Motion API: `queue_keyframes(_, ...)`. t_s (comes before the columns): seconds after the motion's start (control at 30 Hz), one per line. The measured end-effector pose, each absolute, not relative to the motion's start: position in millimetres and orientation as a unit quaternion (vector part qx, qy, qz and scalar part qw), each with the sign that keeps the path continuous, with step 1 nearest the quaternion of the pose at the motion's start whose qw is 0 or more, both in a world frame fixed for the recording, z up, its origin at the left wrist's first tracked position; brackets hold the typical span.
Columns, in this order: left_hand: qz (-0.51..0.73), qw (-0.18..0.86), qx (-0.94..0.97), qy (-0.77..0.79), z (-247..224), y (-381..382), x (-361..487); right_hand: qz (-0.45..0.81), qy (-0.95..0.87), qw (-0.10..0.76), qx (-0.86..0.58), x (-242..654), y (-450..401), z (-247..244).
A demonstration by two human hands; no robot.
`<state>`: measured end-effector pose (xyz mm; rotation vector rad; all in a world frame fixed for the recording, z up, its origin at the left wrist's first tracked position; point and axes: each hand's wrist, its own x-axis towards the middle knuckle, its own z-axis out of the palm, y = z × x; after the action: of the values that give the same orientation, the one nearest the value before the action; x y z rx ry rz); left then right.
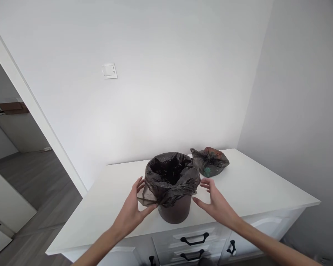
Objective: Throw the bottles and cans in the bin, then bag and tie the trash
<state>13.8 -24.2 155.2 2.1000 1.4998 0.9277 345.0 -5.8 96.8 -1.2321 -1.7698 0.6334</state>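
A dark trash can stands upright on the white cabinet top, lined with a black garbage bag whose edge is folded down over the rim. On the left side, my left hand curves around the bag's loose overhang, fingers apart and the thumb by the lower edge of the bag. My right hand is at the right side, fingers and thumb spread, close to the bag. The inside of the can is dark and its bottom is hidden.
A knotted, filled dark bag lies behind and right of the can. The white cabinet has black handles in front. A light switch is on the back wall, and a doorway opens at the left.
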Motion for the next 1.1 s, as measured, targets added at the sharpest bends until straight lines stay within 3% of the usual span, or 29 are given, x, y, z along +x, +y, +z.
queue_keyframes(0.17,0.332,0.083,0.781,0.522,128.1,-23.0,7.7,0.008,-0.786,0.396,-0.475,339.6,-12.8,82.1)
queue_keyframes(0.27,0.294,0.034,0.823,0.484,122.7,-16.9,3.5,-0.074,-0.818,0.371,-0.434,338.5,-13.8,89.3)
queue_keyframes(0.57,0.321,-0.097,0.835,0.436,87.6,-7.3,-1.0,-0.099,-0.791,0.453,-0.398,313.8,-33.8,129.1)
queue_keyframes(0.73,0.323,-0.102,0.834,0.435,79.0,-2.6,-6.5,-0.190,-0.855,0.380,-0.297,308.6,-31.1,113.2)
queue_keyframes(0.87,0.298,-0.101,0.834,0.453,72.2,1.3,-19.2,-0.190,-0.899,0.248,-0.306,324.5,-28.8,75.2)
queue_keyframes(0.97,0.273,-0.102,0.836,0.465,61.6,-1.1,-32.0,-0.161,-0.917,0.166,-0.325,334.7,-39.0,77.0)
queue_keyframes(1.1,0.238,-0.064,0.843,0.478,47.4,-15.3,-51.1,-0.138,-0.915,0.258,-0.277,326.8,-63.5,132.7)
